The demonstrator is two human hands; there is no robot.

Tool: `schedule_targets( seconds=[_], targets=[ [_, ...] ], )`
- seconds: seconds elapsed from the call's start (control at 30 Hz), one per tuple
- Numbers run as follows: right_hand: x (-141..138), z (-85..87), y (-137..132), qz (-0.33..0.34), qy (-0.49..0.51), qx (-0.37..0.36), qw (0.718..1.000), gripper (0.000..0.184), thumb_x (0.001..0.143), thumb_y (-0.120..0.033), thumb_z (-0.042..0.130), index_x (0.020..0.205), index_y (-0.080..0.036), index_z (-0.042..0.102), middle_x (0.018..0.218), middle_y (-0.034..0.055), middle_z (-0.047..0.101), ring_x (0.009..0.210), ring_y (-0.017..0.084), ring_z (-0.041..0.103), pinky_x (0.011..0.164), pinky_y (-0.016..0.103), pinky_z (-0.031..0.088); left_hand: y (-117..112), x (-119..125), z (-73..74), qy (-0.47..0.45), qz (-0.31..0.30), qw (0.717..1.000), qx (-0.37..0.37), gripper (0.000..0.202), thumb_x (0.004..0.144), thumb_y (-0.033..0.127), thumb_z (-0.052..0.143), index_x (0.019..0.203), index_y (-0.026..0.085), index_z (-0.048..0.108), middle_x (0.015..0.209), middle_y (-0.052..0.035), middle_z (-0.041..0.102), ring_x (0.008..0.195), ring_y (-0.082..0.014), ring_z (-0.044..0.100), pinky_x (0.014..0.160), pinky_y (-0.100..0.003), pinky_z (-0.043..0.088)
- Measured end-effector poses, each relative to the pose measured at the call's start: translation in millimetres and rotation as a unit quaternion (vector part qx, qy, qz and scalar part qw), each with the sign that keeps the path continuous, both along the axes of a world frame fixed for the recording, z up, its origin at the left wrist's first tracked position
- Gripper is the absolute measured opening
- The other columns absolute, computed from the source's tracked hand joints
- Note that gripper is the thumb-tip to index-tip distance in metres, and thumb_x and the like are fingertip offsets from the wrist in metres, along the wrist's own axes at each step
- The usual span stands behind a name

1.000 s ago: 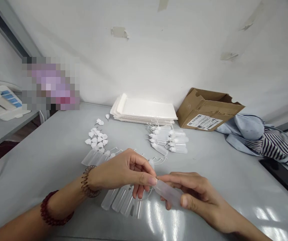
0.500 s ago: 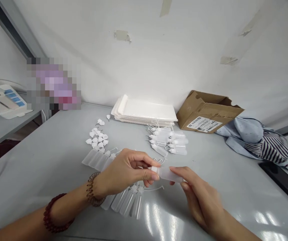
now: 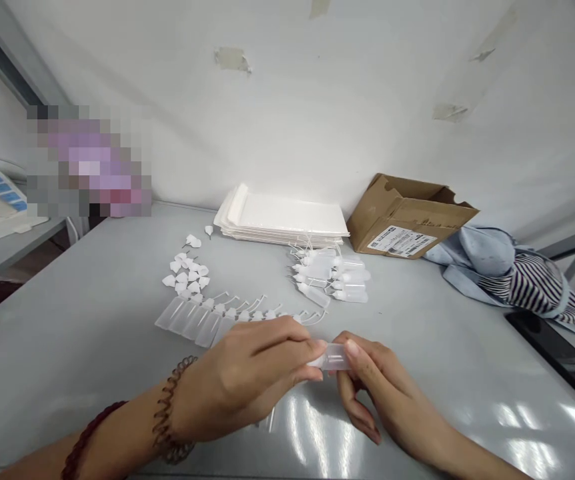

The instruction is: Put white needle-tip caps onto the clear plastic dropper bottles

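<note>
Translucent plastic makes up the small cylindrical bottle [image 3: 336,357] I see held above the grey counter [image 3: 417,320], lying nearly level between both hands. From my screen, the left hand [image 3: 245,383] has its grip clamped on the bottle's white top [image 3: 316,363], while the right hand [image 3: 390,390] has thumb and fingers closed on the opposite end. Just beyond the left hand I make out a row of clear, white-topped bottles [image 3: 187,320]; farther back sit scattered white cone-shaped caps [image 3: 182,277], a cluster of similar bottles [image 3: 316,272], a stack of flat white sheets [image 3: 287,217] and an open brown cardboard box [image 3: 422,217].
</note>
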State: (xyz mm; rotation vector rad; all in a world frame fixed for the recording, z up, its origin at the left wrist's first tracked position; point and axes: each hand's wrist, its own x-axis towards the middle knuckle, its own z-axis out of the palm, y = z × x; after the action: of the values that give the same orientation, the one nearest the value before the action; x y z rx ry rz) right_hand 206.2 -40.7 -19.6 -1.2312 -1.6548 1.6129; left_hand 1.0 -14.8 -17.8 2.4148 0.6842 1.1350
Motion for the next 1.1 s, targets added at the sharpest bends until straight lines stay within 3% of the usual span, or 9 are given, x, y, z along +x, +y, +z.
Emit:
schedule_targets(
  seconds=[0.17, 0.27, 0.37, 0.47, 0.6, 0.73, 0.83, 0.9, 1.1],
  targets=[
    [0.0, 0.8, 3.5, 0.014, 0.040, -0.180, 0.983, 0.054, 0.096, -0.053, 0.018, 0.067, -0.017, 0.047, 0.031, -0.0098, 0.031, 0.023, 0.006, 0.025, 0.030, 0.019, 0.026, -0.3, -0.7, -4.2, 0.033, -0.030, 0.997, 0.057, 0.013, 0.086, 0.007, 0.056, 0.098, 0.008, 0.061, 0.081, -0.0089, 0.065, 0.067, -0.0127, 0.058, 0.059, -0.022, 0.048],
    [3.3, 0.6, 4.3, 0.006, -0.113, 0.111, 0.987, 0.039, 0.097, -0.044, 0.029, 0.079, -0.016, 0.051, 0.047, -0.0034, 0.050, 0.039, 0.009, 0.044, 0.043, 0.022, 0.040, 1.0, 0.9, -0.7, -0.001, -0.026, 0.998, -0.063, 0.011, 0.084, 0.010, 0.060, 0.093, 0.011, 0.064, 0.082, -0.0070, 0.066, 0.071, -0.0129, 0.060, 0.064, -0.022, 0.050],
    [7.7, -4.0, 7.2, 0.006, -0.241, 0.496, 0.834, 0.019, 0.095, -0.029, 0.042, 0.105, -0.014, 0.048, 0.074, 0.0063, 0.062, 0.061, 0.015, 0.057, 0.051, 0.024, 0.045, 3.8, 2.9, 4.8, -0.052, 0.009, 0.952, -0.301, 0.005, 0.079, 0.019, 0.066, 0.083, 0.015, 0.067, 0.071, -0.0016, 0.066, 0.063, -0.0115, 0.059, 0.059, -0.021, 0.050],
    [10.9, -10.7, 11.3, 0.034, -0.266, 0.644, 0.717, 0.022, 0.095, -0.020, 0.040, 0.113, -0.009, 0.045, 0.077, 0.0095, 0.062, 0.066, 0.018, 0.057, 0.051, 0.025, 0.044, 7.3, 5.8, 8.2, -0.089, -0.007, 0.841, -0.533, 0.012, 0.078, 0.027, 0.066, 0.078, 0.016, 0.066, 0.058, 0.0029, 0.060, 0.054, -0.0096, 0.057, 0.053, -0.020, 0.050],
    [8.6, -10.6, 10.4, 0.031, -0.198, 0.508, 0.838, 0.023, 0.098, -0.024, 0.031, 0.104, -0.012, 0.051, 0.073, 0.0058, 0.057, 0.060, 0.014, 0.051, 0.051, 0.024, 0.042, 6.1, 10.6, 6.5, -0.096, -0.002, 0.822, -0.561, 0.014, 0.081, 0.027, 0.063, 0.075, 0.015, 0.065, 0.053, 0.0040, 0.058, 0.049, -0.0086, 0.055, 0.050, -0.019, 0.050],
    [1.3, -2.3, 3.9, -0.013, -0.059, 0.193, 0.979, 0.029, 0.097, -0.032, 0.033, 0.082, -0.017, 0.052, 0.062, -0.0021, 0.045, 0.054, 0.009, 0.041, 0.051, 0.021, 0.035, -4.1, 10.7, -2.0, -0.035, 0.039, 0.970, -0.236, 0.008, 0.085, 0.019, 0.060, 0.081, 0.014, 0.064, 0.065, -0.0007, 0.065, 0.057, -0.0110, 0.061, 0.056, -0.020, 0.053],
    [-2.2, 0.6, 1.9, -0.043, 0.037, -0.040, 0.998, 0.038, 0.095, -0.044, 0.035, 0.066, -0.019, 0.038, 0.055, -0.0073, 0.026, 0.046, 0.007, 0.022, 0.041, 0.020, 0.021, -9.0, 7.4, -10.0, 0.008, 0.044, 0.995, 0.094, 0.011, 0.084, 0.010, 0.061, 0.095, 0.009, 0.061, 0.080, -0.0071, 0.069, 0.074, -0.0140, 0.064, 0.070, -0.022, 0.053],
    [-2.7, 0.3, 2.3, -0.038, 0.075, -0.121, 0.989, 0.041, 0.093, -0.048, 0.036, 0.063, -0.020, 0.032, 0.054, -0.0085, 0.022, 0.045, 0.006, 0.016, 0.040, 0.020, 0.016, -8.2, 5.4, -12.4, 0.022, 0.036, 0.990, 0.131, 0.016, 0.084, 0.010, 0.060, 0.100, 0.009, 0.058, 0.084, -0.0077, 0.069, 0.079, -0.0141, 0.064, 0.073, -0.021, 0.052],
    [1.3, -6.1, 0.9, -0.048, -0.055, 0.220, 0.973, 0.026, 0.096, -0.029, 0.035, 0.081, -0.017, 0.051, 0.061, -0.0018, 0.045, 0.053, 0.010, 0.041, 0.049, 0.022, 0.035, 3.0, 3.6, 0.4, 0.068, 0.013, 0.968, -0.240, 0.015, 0.085, 0.030, 0.060, 0.093, 0.018, 0.062, 0.070, 0.0016, 0.063, 0.063, -0.0113, 0.058, 0.061, -0.021, 0.048]
  ],
)
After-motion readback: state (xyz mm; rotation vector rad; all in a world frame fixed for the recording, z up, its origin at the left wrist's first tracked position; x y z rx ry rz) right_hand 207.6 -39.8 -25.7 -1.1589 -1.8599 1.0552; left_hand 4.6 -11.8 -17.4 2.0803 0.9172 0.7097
